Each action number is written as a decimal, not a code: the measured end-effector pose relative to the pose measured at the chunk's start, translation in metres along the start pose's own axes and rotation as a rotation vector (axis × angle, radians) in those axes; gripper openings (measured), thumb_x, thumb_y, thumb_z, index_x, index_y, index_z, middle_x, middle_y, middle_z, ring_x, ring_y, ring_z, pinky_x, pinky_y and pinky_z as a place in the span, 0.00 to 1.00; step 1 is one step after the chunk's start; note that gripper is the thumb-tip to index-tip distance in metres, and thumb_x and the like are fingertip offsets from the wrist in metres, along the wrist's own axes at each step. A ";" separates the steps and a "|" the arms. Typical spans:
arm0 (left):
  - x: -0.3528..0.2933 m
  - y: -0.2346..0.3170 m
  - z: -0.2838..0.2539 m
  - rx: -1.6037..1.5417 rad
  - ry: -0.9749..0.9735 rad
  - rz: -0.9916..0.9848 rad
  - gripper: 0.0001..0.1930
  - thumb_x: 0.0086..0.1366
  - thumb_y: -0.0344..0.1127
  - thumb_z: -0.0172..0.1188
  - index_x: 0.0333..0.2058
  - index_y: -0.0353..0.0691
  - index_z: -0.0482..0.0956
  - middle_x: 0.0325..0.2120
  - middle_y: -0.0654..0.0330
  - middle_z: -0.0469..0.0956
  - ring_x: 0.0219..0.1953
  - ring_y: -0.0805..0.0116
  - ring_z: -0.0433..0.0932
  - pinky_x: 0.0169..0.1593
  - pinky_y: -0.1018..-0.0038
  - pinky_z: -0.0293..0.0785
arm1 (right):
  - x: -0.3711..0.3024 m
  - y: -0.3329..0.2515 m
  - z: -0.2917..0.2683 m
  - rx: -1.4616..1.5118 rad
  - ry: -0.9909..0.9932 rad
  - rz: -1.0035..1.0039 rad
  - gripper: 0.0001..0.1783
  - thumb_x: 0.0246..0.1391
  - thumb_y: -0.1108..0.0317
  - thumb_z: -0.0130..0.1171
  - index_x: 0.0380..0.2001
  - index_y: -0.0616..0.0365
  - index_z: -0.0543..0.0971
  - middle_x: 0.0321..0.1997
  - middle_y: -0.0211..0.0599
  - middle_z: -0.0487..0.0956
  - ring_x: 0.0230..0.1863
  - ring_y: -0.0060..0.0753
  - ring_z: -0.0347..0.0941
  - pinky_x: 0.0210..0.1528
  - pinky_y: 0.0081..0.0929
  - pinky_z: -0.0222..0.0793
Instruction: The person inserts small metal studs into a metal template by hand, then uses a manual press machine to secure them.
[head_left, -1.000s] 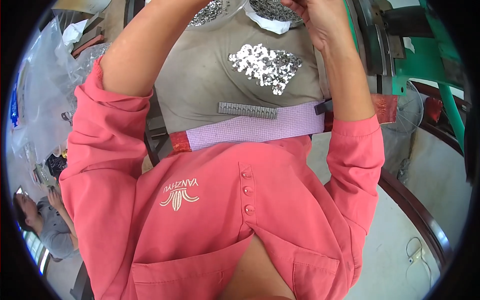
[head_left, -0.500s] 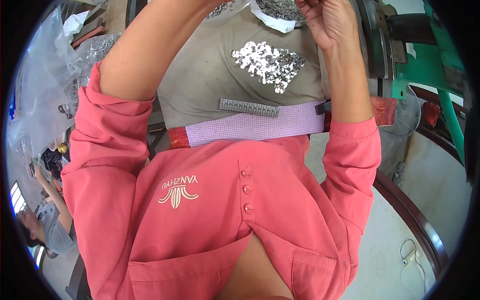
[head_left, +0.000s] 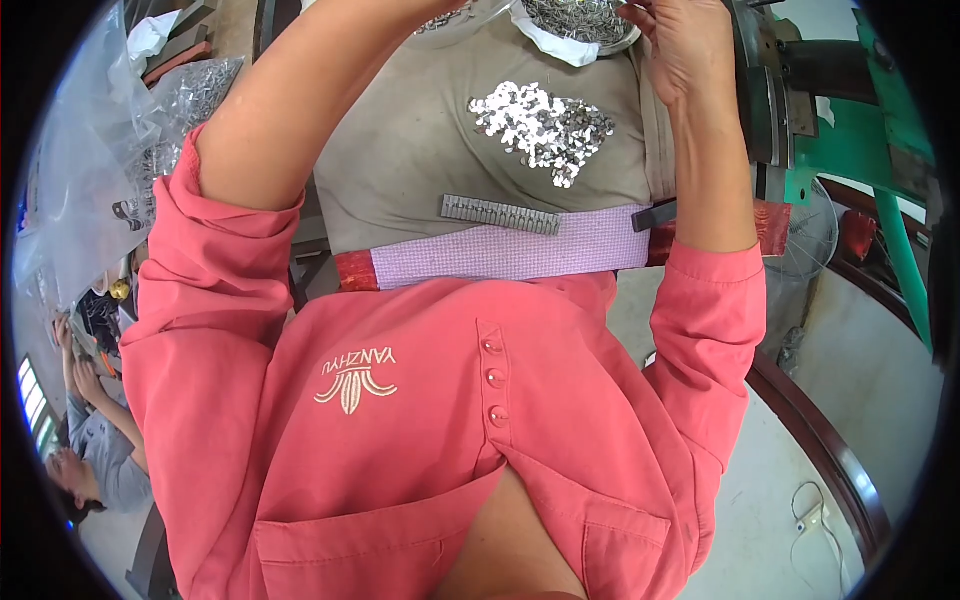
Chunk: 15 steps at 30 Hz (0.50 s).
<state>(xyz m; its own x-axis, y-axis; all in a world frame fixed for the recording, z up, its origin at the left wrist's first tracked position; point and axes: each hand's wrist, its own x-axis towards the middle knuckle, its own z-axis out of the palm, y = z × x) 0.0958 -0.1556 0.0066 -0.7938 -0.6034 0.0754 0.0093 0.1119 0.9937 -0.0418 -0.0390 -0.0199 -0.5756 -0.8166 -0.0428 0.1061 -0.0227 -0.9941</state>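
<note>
My left forearm (head_left: 310, 80) reaches up past the top edge, and the hand itself is out of the picture. At the upper right, my right hand (head_left: 690, 45) has its fingers curled together beside a bowl of thin metal pins (head_left: 575, 18). Whatever those fingertips hold is too small or hidden to make out. Below and left of that hand, a pile of small shiny metal pieces (head_left: 545, 130) lies on a grey-brown cloth (head_left: 400, 150). Nearer to me, a ridged grey metal strip (head_left: 500, 214) rests across the cloth's edge and a lilac woven band (head_left: 500, 252).
Another clear container (head_left: 455, 22) of small metal parts is cut by the top edge. Green machine framing (head_left: 860, 150) and a wire fan guard (head_left: 812, 225) stand at the right. Plastic bags (head_left: 90, 170) hang at the left, with another person (head_left: 105, 455) beyond.
My right hand has shifted slightly right and down, away from the bowl, its fingers more drawn in. My left forearm has barely moved. The other person's arms have moved.
</note>
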 end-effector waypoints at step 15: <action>-0.054 0.036 -0.008 0.535 0.067 0.141 0.14 0.59 0.27 0.61 0.42 0.26 0.83 0.31 0.48 0.85 0.32 0.69 0.83 0.39 0.73 0.78 | -0.001 0.019 -0.004 -0.317 -0.031 -0.148 0.08 0.59 0.69 0.65 0.31 0.64 0.83 0.26 0.21 0.77 0.26 0.13 0.66 0.28 0.15 0.61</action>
<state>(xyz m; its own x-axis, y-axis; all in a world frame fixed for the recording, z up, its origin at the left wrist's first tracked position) 0.1436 -0.1253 0.0389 -0.7666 -0.6008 0.2268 -0.2114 0.5695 0.7943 -0.0422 -0.0365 -0.0388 -0.5409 -0.8349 0.1019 -0.2361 0.0344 -0.9711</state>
